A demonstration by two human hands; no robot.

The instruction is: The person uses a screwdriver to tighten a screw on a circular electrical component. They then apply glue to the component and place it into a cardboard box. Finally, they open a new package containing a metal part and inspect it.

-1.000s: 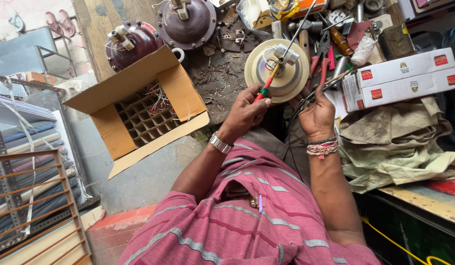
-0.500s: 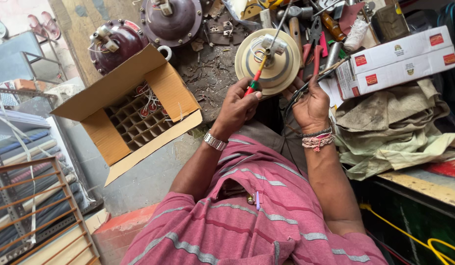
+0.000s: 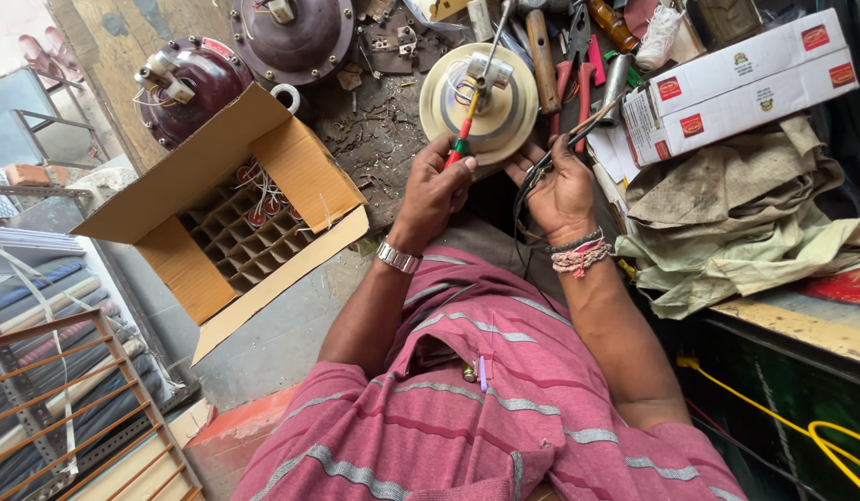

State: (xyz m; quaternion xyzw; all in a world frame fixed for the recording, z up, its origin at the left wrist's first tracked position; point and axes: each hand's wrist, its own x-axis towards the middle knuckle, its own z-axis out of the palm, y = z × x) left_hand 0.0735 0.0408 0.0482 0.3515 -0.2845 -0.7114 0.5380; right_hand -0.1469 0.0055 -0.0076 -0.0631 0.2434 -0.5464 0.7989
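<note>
The left hand (image 3: 436, 190) has its grip closed tight around a screwdriver (image 3: 474, 100) with a red and green handle. The tip pokes into the middle of a round cream fan motor (image 3: 504, 116) that sits at the near edge of the messy surface (image 3: 374, 139). The right hand (image 3: 562, 186) touches the motor's side, and its grip is partly closed on some thin dark wires (image 3: 541, 167). An open cardboard box (image 3: 263, 199) sits to the left. White boxes (image 3: 745, 79) and crumpled cloth (image 3: 755, 213) lie to the right.
</note>
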